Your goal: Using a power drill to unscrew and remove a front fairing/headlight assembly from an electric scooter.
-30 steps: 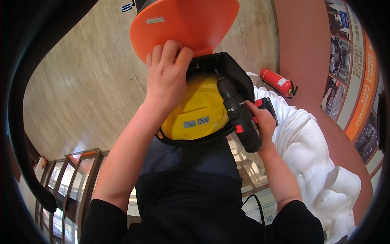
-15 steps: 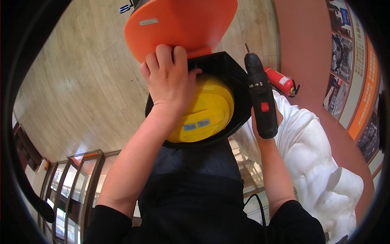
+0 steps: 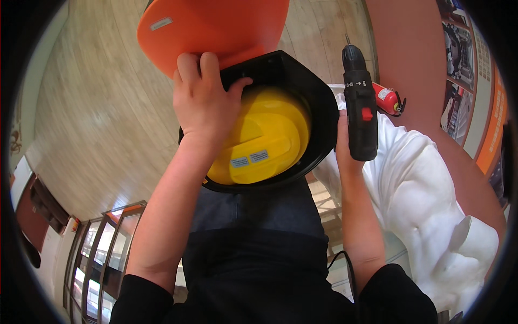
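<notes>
A black open shell (image 3: 322,100) is in front of my body, with a yellow hard hat (image 3: 272,129) lying inside it, two small grey labels on its near side. At the shell's far side a curved orange panel (image 3: 221,32) rises away from it. My left hand (image 3: 202,110) is hooked over the far-left rim where shell and panel meet, fingers bent over the edge and thumb reaching inside above the hat. A black cordless drill (image 3: 360,102) with a red switch is in my right hand (image 3: 343,141), to the right of the shell. Its bit points away from me; the drill hides most of those fingers.
A white sculpted figure (image 3: 421,189) stands close on my right, with a red fire extinguisher (image 3: 387,99) beyond it. Picture panels (image 3: 461,59) line the right wall. Glass-paned wooden frames (image 3: 105,248) stand at the lower left on a wood-plank floor (image 3: 102,102).
The shell, hat, orange panel and my left hand have shifted left in view. The drill has moved slightly right and up, standing more upright and farther from the shell.
</notes>
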Available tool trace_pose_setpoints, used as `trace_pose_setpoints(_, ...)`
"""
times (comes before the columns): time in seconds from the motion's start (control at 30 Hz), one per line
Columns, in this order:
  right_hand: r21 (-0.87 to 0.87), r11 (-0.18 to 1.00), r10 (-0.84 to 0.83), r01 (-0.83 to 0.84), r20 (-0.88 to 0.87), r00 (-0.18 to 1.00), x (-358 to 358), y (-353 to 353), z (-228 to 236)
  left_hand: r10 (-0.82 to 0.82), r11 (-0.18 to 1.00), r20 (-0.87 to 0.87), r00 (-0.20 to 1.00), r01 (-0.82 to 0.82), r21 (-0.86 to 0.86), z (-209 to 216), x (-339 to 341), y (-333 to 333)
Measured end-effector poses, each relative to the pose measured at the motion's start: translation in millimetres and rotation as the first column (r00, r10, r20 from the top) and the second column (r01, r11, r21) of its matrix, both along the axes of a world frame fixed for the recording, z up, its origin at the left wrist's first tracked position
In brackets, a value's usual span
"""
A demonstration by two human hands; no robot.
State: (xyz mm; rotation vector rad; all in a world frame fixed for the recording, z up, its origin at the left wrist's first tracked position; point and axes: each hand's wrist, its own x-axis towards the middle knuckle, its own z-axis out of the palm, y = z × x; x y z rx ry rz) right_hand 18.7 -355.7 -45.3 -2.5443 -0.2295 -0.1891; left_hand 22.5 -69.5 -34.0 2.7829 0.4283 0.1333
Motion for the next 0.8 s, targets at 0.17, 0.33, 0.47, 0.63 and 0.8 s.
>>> trace_pose_setpoints(0.17, 0.236, 0.944, -0.166, 0.229, -0.262, 0.951, -9.1, 5.0, 3.6, 0.041, 0.999, -0.043, 0.998, -0.042, -0.013, 3.4, 0.8, -1.5)
trace_pose_setpoints(0.33, 0.213, 0.976, 0.005, 0.049, -0.243, 0.97, -9.8, 4.5, 12.3, 0.022, 0.999, -0.016, 1.0, -0.021, 0.032, -1.5, -0.8, -0.1)
trace_pose_setpoints(0.47, 0.259, 0.965, 0.03, 0.032, -0.233, 0.972, -10.4, 4.3, 12.1, -0.007, 0.997, 0.042, 0.999, 0.004, 0.073, -10.8, -5.4, 1.2)
trace_pose_setpoints(0.63, 0.25, 0.968, 0.051, 0.007, -0.228, 0.972, -12.3, 3.9, 14.9, -0.037, 0.992, 0.088, 0.995, 0.026, 0.122, -16.4, -8.2, 3.4)
trace_pose_setpoints(0.8, 0.131, 0.991, 0.042, -0.017, -0.192, 0.981, -21.9, 2.6, 8.1, 0.018, 0.998, 0.084, 0.996, -0.023, 0.061, -11.8, -6.5, -0.9)
